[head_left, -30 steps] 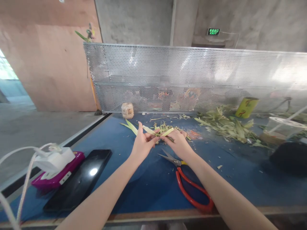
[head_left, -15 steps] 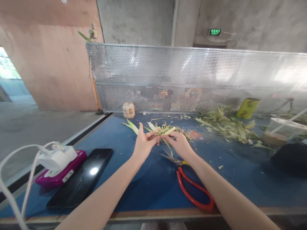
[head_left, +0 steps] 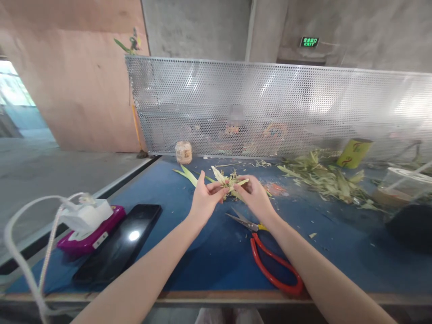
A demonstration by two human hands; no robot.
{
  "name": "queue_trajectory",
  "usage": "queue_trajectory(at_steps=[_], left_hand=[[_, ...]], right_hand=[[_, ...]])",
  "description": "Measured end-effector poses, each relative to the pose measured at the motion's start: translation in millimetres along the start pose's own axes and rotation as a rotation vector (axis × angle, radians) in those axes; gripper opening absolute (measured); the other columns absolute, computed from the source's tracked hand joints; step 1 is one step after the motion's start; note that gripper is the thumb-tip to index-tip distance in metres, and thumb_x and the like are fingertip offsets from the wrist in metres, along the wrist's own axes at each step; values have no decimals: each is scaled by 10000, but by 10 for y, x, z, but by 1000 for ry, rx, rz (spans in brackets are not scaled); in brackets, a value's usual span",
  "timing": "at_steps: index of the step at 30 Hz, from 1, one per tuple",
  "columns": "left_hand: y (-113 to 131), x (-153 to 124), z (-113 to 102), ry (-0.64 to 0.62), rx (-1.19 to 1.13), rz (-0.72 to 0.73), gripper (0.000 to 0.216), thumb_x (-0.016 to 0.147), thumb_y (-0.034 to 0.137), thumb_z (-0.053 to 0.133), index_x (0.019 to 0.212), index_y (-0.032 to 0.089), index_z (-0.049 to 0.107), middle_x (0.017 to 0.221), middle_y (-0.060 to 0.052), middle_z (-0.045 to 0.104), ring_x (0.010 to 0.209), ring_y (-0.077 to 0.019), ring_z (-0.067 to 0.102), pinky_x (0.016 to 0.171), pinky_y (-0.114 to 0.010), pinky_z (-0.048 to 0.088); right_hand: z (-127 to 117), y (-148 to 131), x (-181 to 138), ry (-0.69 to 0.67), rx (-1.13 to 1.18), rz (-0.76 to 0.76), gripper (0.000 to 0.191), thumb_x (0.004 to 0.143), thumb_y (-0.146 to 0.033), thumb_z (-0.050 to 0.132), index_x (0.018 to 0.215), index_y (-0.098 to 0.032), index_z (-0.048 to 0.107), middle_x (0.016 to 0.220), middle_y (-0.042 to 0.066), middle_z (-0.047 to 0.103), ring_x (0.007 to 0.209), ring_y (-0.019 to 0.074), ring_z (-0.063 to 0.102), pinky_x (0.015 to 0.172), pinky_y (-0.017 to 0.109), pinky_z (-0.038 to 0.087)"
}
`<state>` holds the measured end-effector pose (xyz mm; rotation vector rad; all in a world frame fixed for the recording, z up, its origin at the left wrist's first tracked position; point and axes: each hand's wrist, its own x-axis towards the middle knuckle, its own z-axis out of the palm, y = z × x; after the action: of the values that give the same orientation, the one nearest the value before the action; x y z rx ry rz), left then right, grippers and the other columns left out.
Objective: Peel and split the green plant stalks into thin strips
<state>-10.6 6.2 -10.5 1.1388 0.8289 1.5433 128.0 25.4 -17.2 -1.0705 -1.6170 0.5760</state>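
Note:
Between my hands is a pale green leafy piece [head_left: 218, 175], with narrow blades sticking out past the fingers. My left hand [head_left: 207, 197] pinches it between thumb and fingers, the thumb side facing up. My right hand [head_left: 251, 194] is closed on the other side of the same piece, its fingertips near the left ones. Longer green leaves [head_left: 188, 175] lie just left of my left hand. Behind the fingers is a small heap of dry greenish sprigs, partly hidden. Red-handled scissors [head_left: 256, 231] rest on the blue table below my right hand, blades apart.
On the left lie a black phone [head_left: 118, 245] and a purple power strip [head_left: 89, 231] with white plugs and cables. A jar [head_left: 183, 153] stands by the perforated metal screen [head_left: 209, 103]. To the right are a leaf pile [head_left: 320, 177], a yellow-green can [head_left: 354, 153] and a clear cup [head_left: 400, 184].
The view has shifted slightly. My right hand's fingers have moved a little around the leafy piece; both hands still hold it. The scissors lie as before.

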Motion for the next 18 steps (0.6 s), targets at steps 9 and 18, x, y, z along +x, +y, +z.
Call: queue_trajectory(at_steps=[9, 18], left_hand=[[-60, -33, 9, -120, 42, -84, 1137, 569, 129, 707, 1344, 141, -125, 848, -77, 660, 407, -56, 448, 418, -217, 364], [-29, -69, 15, -215, 57, -118, 1142, 583, 123, 694, 1330, 124, -170, 840, -88, 659, 428, -64, 469, 422, -214, 368]], right_hand=[[-163, -35, 77, -122, -79, -87, 182, 747, -296, 519, 822, -178, 636, 853, 54, 639, 775, 163, 577, 720, 303, 445], [-119, -24, 55, -203, 42, -21, 131, 655, -279, 610, 713, -163, 632, 760, 31, 633, 688, 145, 561, 647, 277, 438]])
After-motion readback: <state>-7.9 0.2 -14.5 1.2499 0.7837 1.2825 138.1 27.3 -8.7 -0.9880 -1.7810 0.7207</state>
